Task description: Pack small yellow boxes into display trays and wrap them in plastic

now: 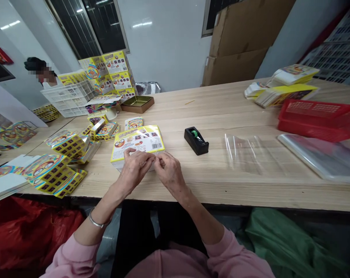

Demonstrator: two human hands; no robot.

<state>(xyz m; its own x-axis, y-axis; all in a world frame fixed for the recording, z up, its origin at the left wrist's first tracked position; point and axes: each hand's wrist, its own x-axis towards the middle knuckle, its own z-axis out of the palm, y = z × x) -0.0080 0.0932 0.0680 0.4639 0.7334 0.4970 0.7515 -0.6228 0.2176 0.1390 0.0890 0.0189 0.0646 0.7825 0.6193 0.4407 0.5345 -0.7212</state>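
A yellow and white box point(137, 142) with a shiny clear film over it lies on the wooden table in front of me. At its near edge, my left hand point(136, 166) is closed, thumb and fingers pinched together. My right hand point(169, 170) meets it fingertip to fingertip at the box's near right corner, also pinched. What lies between the fingertips is too small to make out. Right of the box stands a black tape dispenser point(196, 140) with a green core.
Clear film sheets point(244, 154) and a red basket point(319, 120) are at the right. Small yellow boxes point(66, 144) and flat cartons point(7, 181) crowd the left. Behind them stand a white crate point(69, 98), stacked boxes point(119, 73) and a brown tray point(138, 104). A person is at the far left.
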